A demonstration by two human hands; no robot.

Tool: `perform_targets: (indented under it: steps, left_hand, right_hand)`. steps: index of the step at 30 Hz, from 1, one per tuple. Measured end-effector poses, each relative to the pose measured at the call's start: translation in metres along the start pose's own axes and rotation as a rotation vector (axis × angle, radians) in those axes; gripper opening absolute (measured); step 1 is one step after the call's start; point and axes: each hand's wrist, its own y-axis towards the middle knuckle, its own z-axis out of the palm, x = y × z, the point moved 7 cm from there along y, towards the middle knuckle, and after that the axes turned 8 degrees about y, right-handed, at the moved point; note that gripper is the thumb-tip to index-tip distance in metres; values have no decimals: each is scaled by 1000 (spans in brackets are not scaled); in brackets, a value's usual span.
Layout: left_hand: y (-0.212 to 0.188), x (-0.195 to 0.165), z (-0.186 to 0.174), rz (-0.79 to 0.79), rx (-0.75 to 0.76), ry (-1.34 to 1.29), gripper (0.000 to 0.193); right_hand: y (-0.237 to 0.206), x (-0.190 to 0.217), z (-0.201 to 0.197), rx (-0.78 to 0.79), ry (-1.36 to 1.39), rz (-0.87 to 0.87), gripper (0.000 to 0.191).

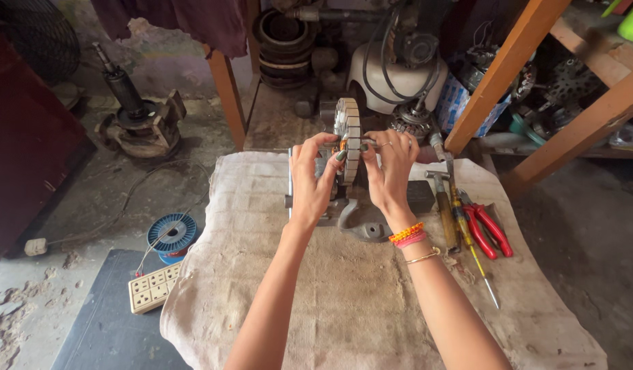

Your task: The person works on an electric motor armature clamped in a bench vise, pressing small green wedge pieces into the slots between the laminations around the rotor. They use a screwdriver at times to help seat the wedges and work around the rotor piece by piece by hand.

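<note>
At the centre of the frame, slightly above the middle, a pale ring-shaped motor stator (348,140) stands on edge, mounted on a grey metal winding stand (354,218) that rests on a cloth-covered table (344,301). The left hand (314,179) is raised against the stator's left face, fingers curled and fingertips pressing at its hub. The right hand (390,173) mirrors it on the right face, thumb and forefinger pinched around a small metal shaft end at the hub; the other fingers are loosely bent. Both hands touch the stator, neither fully closed.

To the right of the right wrist, on the cloth, lie a hammer (442,205), a yellow-handled screwdriver (467,240) and red-handled pliers (488,229), side by side. At lower left, on the floor beside the table, sit a blue spool of wire (172,234) and a cream power strip (154,286). In the upper left stands a dark motor shaft assembly (135,116); wooden shelf legs (508,65) cross the upper right.
</note>
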Motion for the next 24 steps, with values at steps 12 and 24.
perform_targets:
  steps: [12, 24]
  left_hand:
    - [-2, 6, 3, -70, 26, -32, 38]
    - [-1, 10, 3, -90, 25, -35, 38]
  right_hand:
    - [2, 5, 0, 5, 8, 2, 72]
    - [2, 5, 0, 6, -3, -10, 69]
